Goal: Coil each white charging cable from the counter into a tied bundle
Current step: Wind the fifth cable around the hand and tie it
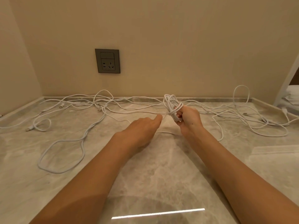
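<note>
Well to the left of the left hand, a loose white cable (61, 156) lies in a wide, limp loop on the polished marble counter (145, 183). Beyond it is a smaller loop (41, 125) ending in a plug, and a grey wall socket (107, 61) sits above on the beige wall. The left hand (142, 126), back to the camera, stretches its fingers rightward to the waist of the coil; whether its fingertips pinch any cable is hidden from this view. Just beside it, the coiled bundle (171, 103) stands upright out of the right hand (189, 120), whose fingers are curled tight round its lower part. Several turns of the thin, round, matte cord are cinched about the middle. To the right of that hand, a tangle of further cables (252, 125) sprawls uncoiled over the stone, one loop arching up against the wall.

The step in hand looks to be the tie-off. It would go best with the tail kept taut and each wrap laid snug against the last. The right hand should not slacken, so the springy loops cannot fan open, and the end should be tucked under a wrap. On stone this glossy, slack cord would likely slide freely.
</note>
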Motion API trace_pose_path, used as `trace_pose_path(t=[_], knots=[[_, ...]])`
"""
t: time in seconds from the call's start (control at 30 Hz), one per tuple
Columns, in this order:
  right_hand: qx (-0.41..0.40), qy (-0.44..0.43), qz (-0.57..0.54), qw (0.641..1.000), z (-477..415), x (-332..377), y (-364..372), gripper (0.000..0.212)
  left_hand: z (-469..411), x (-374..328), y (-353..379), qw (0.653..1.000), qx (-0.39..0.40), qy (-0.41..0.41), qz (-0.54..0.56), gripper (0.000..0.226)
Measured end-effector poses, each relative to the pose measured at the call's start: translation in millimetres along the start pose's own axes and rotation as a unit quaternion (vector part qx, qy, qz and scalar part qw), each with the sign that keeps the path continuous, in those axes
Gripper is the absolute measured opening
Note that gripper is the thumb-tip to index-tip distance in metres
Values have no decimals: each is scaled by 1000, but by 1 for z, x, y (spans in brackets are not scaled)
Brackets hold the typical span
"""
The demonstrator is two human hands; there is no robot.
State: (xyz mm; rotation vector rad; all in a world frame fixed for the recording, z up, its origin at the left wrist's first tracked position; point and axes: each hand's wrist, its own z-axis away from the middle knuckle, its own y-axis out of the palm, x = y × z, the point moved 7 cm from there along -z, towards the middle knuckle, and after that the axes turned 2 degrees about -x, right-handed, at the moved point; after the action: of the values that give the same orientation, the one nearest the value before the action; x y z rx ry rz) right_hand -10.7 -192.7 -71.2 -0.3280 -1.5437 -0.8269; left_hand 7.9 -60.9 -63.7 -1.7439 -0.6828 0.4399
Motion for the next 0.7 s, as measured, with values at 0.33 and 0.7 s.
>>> trace_pose_path(t=[0.33, 0.7], knots=[[-111, -245, 329, 905, 4, 23, -13, 43, 0, -32, -11, 992, -61, 105, -37, 16], [192, -358, 371, 835, 25, 6, 43, 45, 12, 3, -57, 958, -270, 47, 90, 16]])
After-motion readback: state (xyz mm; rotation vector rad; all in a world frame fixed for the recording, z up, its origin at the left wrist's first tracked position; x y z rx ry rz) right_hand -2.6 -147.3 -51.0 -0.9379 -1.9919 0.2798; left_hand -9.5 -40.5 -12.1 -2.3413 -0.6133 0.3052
